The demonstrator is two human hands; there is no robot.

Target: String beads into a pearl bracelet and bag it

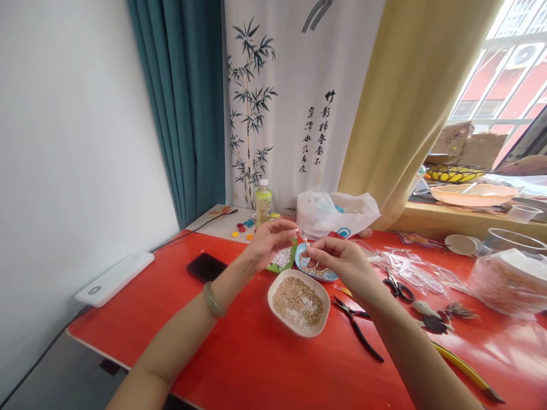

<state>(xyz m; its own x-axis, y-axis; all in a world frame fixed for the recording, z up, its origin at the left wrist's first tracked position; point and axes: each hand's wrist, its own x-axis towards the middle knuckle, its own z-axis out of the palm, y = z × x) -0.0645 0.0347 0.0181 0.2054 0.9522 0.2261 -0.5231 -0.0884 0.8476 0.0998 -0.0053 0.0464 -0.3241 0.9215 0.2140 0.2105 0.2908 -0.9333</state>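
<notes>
My left hand and my right hand are raised above the red table, fingertips pinched close together over the bead dishes. Both pinch something tiny between them that I cannot make out. A jade bangle sits on my left wrist. Below the hands stands a white dish full of small golden beads. Behind it are a blue dish with beads and a green dish with white beads.
Black pliers and black scissors lie right of the dishes, with clear plastic bags. A black phone, a white pad, a drink bottle, a white bag and coloured buttons sit farther off.
</notes>
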